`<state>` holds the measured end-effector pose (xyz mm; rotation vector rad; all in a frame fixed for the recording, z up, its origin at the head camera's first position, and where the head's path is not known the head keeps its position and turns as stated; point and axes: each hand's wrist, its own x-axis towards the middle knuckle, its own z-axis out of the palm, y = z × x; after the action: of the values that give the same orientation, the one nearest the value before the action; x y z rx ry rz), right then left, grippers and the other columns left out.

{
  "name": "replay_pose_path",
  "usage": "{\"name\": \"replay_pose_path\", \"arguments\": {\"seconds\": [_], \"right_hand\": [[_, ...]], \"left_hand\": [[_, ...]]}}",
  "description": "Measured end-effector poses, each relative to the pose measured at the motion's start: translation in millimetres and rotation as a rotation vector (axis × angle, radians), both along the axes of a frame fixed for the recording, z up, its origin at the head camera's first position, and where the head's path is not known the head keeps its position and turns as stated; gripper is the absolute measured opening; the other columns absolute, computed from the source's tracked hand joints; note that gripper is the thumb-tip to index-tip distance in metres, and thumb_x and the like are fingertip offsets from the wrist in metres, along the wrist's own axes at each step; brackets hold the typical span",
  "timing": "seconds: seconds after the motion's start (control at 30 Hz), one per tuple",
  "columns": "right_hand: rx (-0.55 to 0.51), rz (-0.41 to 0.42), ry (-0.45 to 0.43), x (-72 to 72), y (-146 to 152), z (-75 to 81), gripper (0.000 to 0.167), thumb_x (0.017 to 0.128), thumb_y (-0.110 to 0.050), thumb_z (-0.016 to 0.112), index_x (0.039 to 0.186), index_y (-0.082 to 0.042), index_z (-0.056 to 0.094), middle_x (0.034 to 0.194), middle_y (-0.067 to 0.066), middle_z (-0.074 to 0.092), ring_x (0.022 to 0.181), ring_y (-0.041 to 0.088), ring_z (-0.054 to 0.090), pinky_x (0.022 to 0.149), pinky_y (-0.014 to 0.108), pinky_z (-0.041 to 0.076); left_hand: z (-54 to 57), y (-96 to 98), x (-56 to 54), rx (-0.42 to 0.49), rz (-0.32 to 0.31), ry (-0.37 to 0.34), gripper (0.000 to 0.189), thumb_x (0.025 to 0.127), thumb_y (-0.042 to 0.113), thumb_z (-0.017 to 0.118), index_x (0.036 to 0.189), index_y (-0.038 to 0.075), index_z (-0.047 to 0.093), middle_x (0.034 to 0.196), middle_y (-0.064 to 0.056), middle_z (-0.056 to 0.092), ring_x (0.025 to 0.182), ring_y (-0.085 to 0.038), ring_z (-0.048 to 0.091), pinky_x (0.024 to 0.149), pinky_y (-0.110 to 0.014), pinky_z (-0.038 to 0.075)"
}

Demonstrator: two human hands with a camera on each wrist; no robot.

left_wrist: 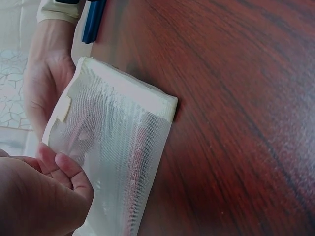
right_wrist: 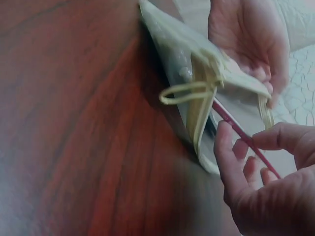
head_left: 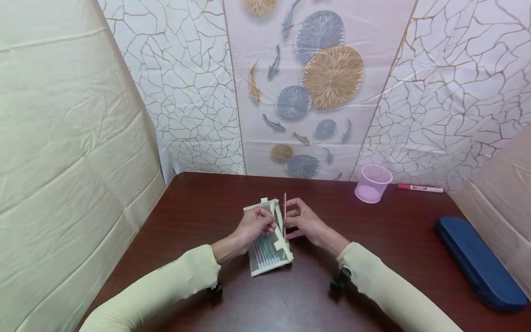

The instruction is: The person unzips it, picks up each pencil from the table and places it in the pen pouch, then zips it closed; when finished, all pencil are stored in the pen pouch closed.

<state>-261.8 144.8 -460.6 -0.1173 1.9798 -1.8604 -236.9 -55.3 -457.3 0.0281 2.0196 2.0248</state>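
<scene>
A see-through mesh zip pouch point(head_left: 265, 258) with pale cream edging sits tilted on the table, several slim sticks showing inside. My left hand point(head_left: 255, 224) pinches the edge of its opening between thumb and fingers. Between the thumb and fingers of my right hand point(head_left: 306, 220) is a thin red pencil point(right_wrist: 236, 129) with small lettering. In the right wrist view, one end of the pencil is in the pouch's unzipped mouth, beside a cream cord loop point(right_wrist: 184, 93). A red stick with white print point(left_wrist: 137, 164) shows through the mesh in the left wrist view.
A pink plastic cup point(head_left: 372, 184) stands at the back right of the dark wooden table point(head_left: 199, 203), next to a red and white marker point(head_left: 421, 188). Along the right side lies a long blue case point(head_left: 479, 263). Patterned cloth hangs behind the table.
</scene>
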Motion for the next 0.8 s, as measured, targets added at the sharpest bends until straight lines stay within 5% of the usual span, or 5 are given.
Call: {"name": "replay_pose_path", "arguments": {"seconds": [0.47, 0.8], "right_hand": [[0.123, 0.049, 0.03, 12.1, -17, -1.0, 0.051, 0.096, 0.004, 0.061, 0.145, 0.001, 0.045, 0.123, 0.024, 0.061, 0.086, 0.022, 0.066, 0.069, 0.04, 0.064], [0.176, 0.046, 0.185, 10.5, -12, -0.6, 0.031, 0.097, 0.001, 0.061, 0.128, 0.004, 0.061, 0.102, 0.017, 0.072, 0.083, 0.02, 0.07, 0.073, 0.048, 0.066]], "left_hand": [[-0.5, -1.5, 1.5, 0.012, 0.004, 0.022, 0.009, 0.098, 0.003, 0.059, 0.106, -0.002, 0.059, 0.076, 0.0, 0.07, 0.068, -0.007, 0.066, 0.07, -0.023, 0.058], [-0.7, -1.5, 1.4, 0.016, 0.012, 0.017, 0.009, 0.097, 0.002, 0.059, 0.106, -0.001, 0.058, 0.077, 0.0, 0.069, 0.068, -0.008, 0.066, 0.07, -0.023, 0.058]]}}
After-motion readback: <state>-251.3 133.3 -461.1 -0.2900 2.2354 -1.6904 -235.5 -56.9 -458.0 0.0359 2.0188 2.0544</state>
